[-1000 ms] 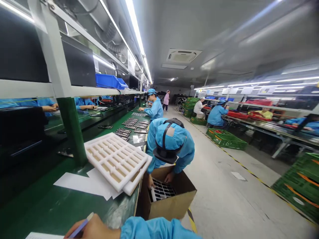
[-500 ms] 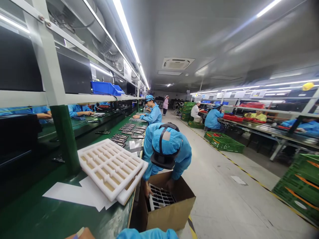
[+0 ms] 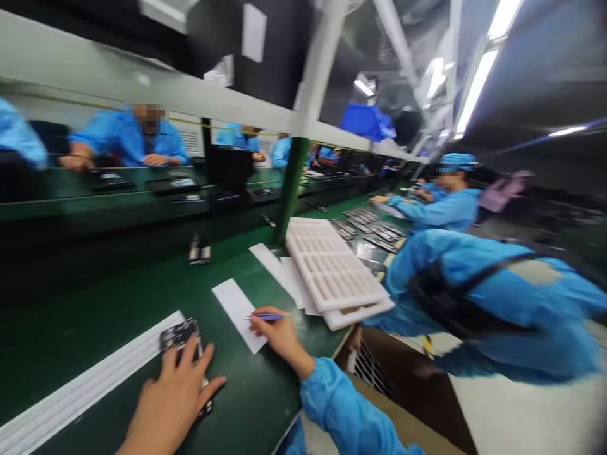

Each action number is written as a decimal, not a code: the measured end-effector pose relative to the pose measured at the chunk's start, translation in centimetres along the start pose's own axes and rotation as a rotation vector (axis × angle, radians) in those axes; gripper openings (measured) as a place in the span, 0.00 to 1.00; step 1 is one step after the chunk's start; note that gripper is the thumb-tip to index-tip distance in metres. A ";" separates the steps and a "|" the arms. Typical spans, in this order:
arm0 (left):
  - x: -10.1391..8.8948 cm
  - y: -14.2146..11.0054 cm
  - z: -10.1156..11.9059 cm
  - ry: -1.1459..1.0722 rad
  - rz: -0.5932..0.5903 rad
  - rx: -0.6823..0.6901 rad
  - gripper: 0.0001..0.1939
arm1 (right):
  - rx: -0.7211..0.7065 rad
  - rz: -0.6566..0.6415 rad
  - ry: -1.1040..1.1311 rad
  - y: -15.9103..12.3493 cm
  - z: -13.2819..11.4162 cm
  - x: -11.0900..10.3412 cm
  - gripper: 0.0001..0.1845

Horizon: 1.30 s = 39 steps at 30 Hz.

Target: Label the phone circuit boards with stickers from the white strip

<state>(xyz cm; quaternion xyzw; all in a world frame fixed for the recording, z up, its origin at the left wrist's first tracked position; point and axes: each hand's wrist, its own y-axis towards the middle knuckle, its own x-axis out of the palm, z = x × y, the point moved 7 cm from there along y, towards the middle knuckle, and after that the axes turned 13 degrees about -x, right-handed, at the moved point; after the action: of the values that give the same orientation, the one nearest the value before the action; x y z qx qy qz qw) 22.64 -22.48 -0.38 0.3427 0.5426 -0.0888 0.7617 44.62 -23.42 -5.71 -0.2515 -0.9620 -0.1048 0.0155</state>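
Note:
My left hand [image 3: 173, 392] lies with fingers spread over a dark phone-like device [image 3: 177, 333] on the green bench. Its fingers cover much of the device, whose exposed inner parts show at the top end. Pinched in my right hand [image 3: 282, 335] is a pair of blue tweezers [image 3: 269, 316], its thin tip pointing left. Below the tip lies a white paper strip [image 3: 232, 306]. A long white ridged strip [image 3: 95, 382] runs diagonally to the left of the device.
Stacked white foam trays [image 3: 336, 265] sit near the bench's right edge, over more paper [image 3: 272, 272]. Small dark devices [image 3: 200, 249] lie farther back. At right, a co-worker [image 3: 474, 303] in blue bends over a cardboard box [image 3: 403, 411]. A green post [image 3: 291, 183] rises from the bench.
My view has swung left and down to the bench. Both my hands now show fully, along with the device and the tweezers. The co-worker still bends over the box.

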 end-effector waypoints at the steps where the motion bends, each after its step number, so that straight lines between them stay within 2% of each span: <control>1: 0.1 -0.4 -0.4 0.080 -0.022 -0.023 0.18 | 0.009 -0.010 0.002 0.2 0.0 0.1 0.27; 4: 0.7 0.3 0.2 0.203 -0.036 0.056 0.25 | -0.005 -0.048 0.006 0.9 -0.1 0.5 0.24; 6: 0.8 1.5 0.9 0.147 0.000 0.094 0.25 | -0.024 -0.061 -0.004 1.6 -0.2 0.7 0.23; 9: 1.2 3.3 1.3 0.027 0.022 0.072 0.23 | -0.020 -0.084 -0.031 3.6 0.0 1.1 0.23; 15: 4.6 6.5 0.7 -0.025 -0.030 -0.015 0.25 | -0.004 -0.160 -0.015 7.8 1.3 3.2 0.25; 18: 6.5 7.1 0.0 -0.028 -0.088 -0.030 0.27 | 0.033 -0.191 -0.006 8.1 2.3 4.2 0.26; 21: 7.5 7.0 -0.6 -0.044 -0.128 -0.053 0.27 | 0.050 -0.211 -0.030 7.7 2.7 4.5 0.27; 32: 7.4 6.9 -0.4 -0.052 -0.150 -0.064 0.28 | 0.020 -0.221 -0.061 7.6 2.7 4.5 0.23; 39: 7.4 6.9 -0.5 -0.059 -0.160 -0.059 0.27 | 0.006 -0.235 -0.065 7.7 2.9 4.4 0.26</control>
<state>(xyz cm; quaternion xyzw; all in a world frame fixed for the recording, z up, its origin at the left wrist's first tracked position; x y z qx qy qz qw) 28.65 -15.24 -4.07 0.2731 0.5480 -0.1435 0.7776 44.58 -14.12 -6.68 -0.1402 -0.9852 -0.0946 -0.0275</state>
